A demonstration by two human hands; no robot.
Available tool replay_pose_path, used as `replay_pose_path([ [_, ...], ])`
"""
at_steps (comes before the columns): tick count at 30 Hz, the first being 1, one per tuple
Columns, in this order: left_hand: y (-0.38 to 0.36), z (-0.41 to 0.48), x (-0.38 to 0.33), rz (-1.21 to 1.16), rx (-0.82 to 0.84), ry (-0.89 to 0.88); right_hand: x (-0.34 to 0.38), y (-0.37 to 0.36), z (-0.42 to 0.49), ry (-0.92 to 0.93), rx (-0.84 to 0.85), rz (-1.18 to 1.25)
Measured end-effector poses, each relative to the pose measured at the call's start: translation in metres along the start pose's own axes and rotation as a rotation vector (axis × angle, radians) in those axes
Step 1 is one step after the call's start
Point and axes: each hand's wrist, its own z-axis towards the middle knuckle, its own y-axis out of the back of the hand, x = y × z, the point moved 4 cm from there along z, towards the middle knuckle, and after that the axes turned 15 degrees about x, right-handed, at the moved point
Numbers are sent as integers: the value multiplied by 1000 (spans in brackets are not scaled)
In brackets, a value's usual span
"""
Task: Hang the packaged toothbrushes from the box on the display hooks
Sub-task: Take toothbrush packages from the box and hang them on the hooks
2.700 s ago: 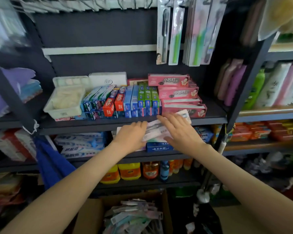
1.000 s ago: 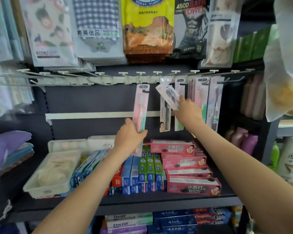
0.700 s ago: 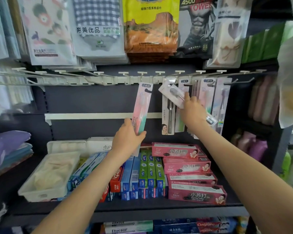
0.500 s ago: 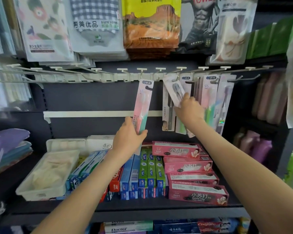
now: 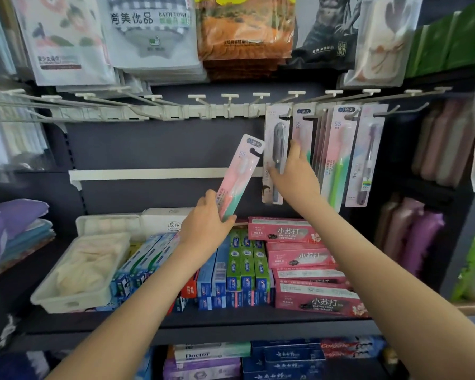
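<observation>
Head view: your left hand (image 5: 206,224) grasps a pink-and-teal packaged toothbrush (image 5: 239,176) by its lower end, with the fingers wrapped round the card. The pack is off the hooks. You hold it in the air in front of the dark back panel, tilted so its top leans right, toward the hanging packs. Its hang hole sits below the white plastic hook rail (image 5: 203,113) and apart from it.

Your right hand (image 5: 295,174) is just to the right, on a grey-brush packaged toothbrush (image 5: 275,144) that hangs upright at a hook on the right half of the rail. Your thumb lies across the front of that pack low down, and your fingers (image 5: 296,149) run up beside its right edge, so the pack is pinched between them. You cannot tell from here whether its hole is fully seated on the hook.

Further right on the same rail more packs hang close together. Among them are a pink card with a green-handled brush (image 5: 339,160) and a card with a purple brush (image 5: 366,157).

Below your hands, the dark metal shelf (image 5: 231,323) carries stacked pink toothpaste boxes (image 5: 299,234) at its right end. Green and blue toothpaste boxes (image 5: 244,259) stand in the middle, and a white plastic tray (image 5: 66,300) sits at the left end. Bagged towels (image 5: 148,31) hang above the rail.
</observation>
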Motion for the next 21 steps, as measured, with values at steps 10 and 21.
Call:
replay_pose_path([
  [10,-5,-25,-30,268,-53,-370,6,-10,-87,528,-21,-706],
  [21,-11,-63,-61,-18,-51,-279,-8,32,-142,64,-305,243],
])
